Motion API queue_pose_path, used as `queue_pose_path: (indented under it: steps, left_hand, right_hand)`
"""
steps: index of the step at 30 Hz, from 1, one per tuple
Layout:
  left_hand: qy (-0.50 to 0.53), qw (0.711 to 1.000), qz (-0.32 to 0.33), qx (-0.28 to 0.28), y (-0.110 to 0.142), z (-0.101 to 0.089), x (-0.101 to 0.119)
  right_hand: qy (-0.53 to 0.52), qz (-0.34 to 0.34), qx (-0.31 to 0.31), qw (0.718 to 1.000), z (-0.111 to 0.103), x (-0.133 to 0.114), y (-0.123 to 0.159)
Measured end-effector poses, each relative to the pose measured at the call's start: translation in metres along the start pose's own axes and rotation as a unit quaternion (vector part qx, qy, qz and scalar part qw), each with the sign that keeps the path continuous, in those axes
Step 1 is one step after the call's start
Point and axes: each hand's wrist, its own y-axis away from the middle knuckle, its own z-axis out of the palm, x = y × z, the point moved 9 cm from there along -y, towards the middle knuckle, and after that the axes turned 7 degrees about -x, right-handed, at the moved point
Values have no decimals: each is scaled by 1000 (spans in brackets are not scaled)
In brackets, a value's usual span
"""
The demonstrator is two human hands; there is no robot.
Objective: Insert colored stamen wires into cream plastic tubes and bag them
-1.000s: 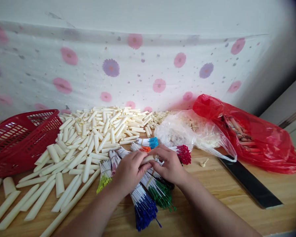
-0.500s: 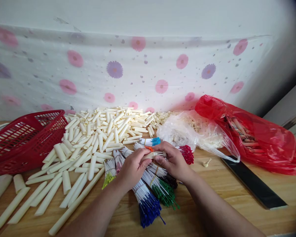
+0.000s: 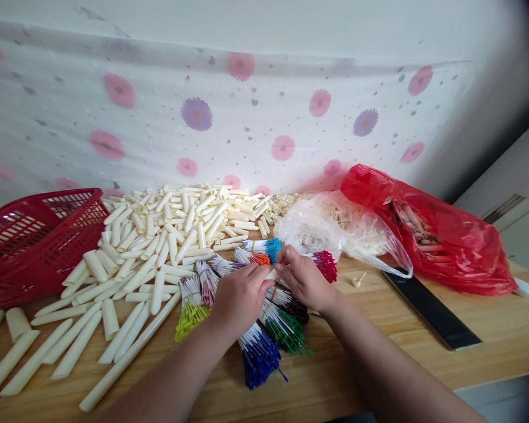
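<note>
My left hand (image 3: 242, 296) is closed around a short cream plastic tube (image 3: 272, 275), most of it hidden by my fingers. My right hand (image 3: 304, 279) pinches at the tube's other end, fingers curled; the exact contact is covered. Beneath and around both hands lie banded bundles of thin white sticks with coloured tips: blue (image 3: 261, 357), green (image 3: 287, 330), yellow (image 3: 191, 317), pink (image 3: 207, 285), orange (image 3: 256, 258), light blue (image 3: 270, 247) and red (image 3: 324, 265). A dark-tipped bundle (image 3: 293, 302) is partly under my right hand.
A large heap of cream tubes (image 3: 180, 223) spreads at left-centre, beside a red plastic basket (image 3: 77, 244). To the right are a clear bag (image 3: 317, 226), a red bag (image 3: 458, 252), a flat black strip (image 3: 432, 308) and a small cream piece (image 3: 358, 281) on the wooden table (image 3: 401, 358).
Half a second ago the tube's slotted end showed between my hands; now my right fingers curl over that end. My hands stay above the bundles while the view shifts slightly.
</note>
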Motion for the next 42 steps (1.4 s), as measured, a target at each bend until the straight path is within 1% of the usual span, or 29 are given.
queue_pose_path:
  steps: [2,5,9,10,12,15,17,21,26,30,33,38,42]
  left_hand:
    - [-6,1000,-19,-6,-1,4,0]
    - [1,998,-42,-37,-4,11,-1]
    - [44,993,-68,-81,-11,19,-2]
    - [61,992,-68,-87,-12,20,-1]
    - [89,990,-57,-97,-14,22,4]
    - [92,989,-31,-108,-14,25,15]
    - [70,991,-19,-114,-13,27,20]
    - [12,991,-19,-129,-9,28,23]
    - [21,990,-19,-137,-3,27,20]
    - [11,990,-20,-140,0,27,18]
    - [-2,990,-19,-141,1,27,19]
    - [18,990,-5,-143,2,25,23]
    - [36,991,-5,-131,1,22,21]
  right_hand:
    - [-9,4,5,1000,1,3,0]
    - [-20,13,-4,1000,6,9,-1]
    - [-59,37,-10,998,5,21,-2]
    - [-83,38,-1,996,3,24,-2]
    - [-164,33,31,985,-5,30,-1]
    - [-297,12,83,951,-13,34,2]
    - [-336,6,79,938,-10,32,2]
    - [-341,-18,33,939,0,20,2]
    - [-370,-28,14,929,8,13,2]
    - [-339,-28,-6,941,12,8,1]
    - [-334,-28,-12,942,14,6,1]
    - [-386,-22,-16,922,19,8,0]
    - [-407,-15,21,913,19,11,1]
